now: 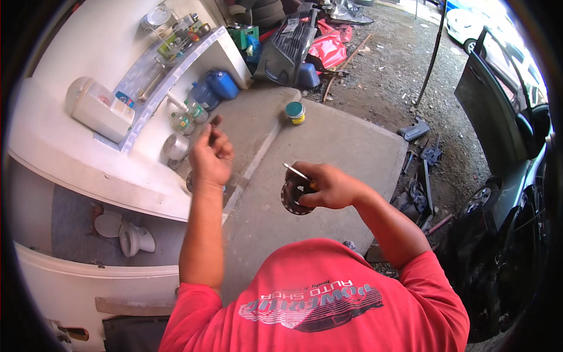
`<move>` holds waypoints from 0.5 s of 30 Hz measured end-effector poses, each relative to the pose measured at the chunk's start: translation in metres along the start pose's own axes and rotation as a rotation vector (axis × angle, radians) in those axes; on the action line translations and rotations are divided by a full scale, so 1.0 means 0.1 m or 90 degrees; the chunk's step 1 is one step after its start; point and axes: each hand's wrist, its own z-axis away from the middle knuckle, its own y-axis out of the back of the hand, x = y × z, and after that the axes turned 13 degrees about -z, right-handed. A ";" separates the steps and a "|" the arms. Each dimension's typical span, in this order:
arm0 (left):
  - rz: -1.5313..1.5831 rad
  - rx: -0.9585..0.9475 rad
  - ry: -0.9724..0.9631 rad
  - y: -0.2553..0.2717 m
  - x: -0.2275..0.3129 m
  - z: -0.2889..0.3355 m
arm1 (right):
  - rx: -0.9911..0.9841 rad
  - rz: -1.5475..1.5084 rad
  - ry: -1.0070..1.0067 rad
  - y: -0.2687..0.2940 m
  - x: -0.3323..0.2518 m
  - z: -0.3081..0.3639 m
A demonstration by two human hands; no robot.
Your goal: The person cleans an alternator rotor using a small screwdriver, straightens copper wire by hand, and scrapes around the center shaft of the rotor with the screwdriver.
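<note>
My right hand [333, 186] grips a dark, round, ring-shaped part [288, 200] with a notched, light-flecked rim, the thumb reaching into its middle. In the same hand a thin white stick [298, 172] with an orange-brown end juts out past the fingers to the left; its exact kind does not show. My left hand [212, 154] is raised off to the left, apart from the ring, its fingers loosely bent and partly spread. Nothing shows in it. Beyond both hands a small tub [295, 114] with a green lid and yellow label stands on the concrete.
At left runs a tiled counter [143, 120] with a dish rack; bottles and blue jugs [221, 85] stand under it. Below it is a toilet [136, 239]. Car parts [285, 50] lie piled at the back. At right are a grey tool-like object [414, 129] and an open car door [489, 105].
</note>
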 end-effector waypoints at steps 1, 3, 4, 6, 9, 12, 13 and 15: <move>-0.018 -0.044 -0.035 0.05 0.07 -0.03 | 0.021 -0.109 0.042 0.00 0.03 0.03; -0.056 -0.005 -0.001 0.13 0.13 -0.03 | 0.078 -0.250 0.124 -0.01 0.09 0.06; -0.095 -0.030 -0.003 0.14 0.13 0.00 | 0.089 -0.269 0.164 0.01 0.10 0.06; -0.082 0.044 0.004 0.11 0.07 0.14 | 0.380 -0.298 0.135 0.07 0.08 0.04; -0.114 0.099 -0.003 -0.09 -0.01 0.45 | 0.531 0.009 0.093 0.23 0.05 -0.06; -0.152 -0.039 -0.060 -0.45 0.07 0.56 | 0.433 0.249 -0.106 0.22 0.14 -0.09; -0.170 -0.042 -0.073 -0.58 0.15 0.54 | 0.370 0.215 -0.100 0.19 0.19 -0.10; -0.162 -0.098 -0.089 -0.80 0.25 0.61 | 0.308 0.099 -0.150 0.09 0.31 -0.15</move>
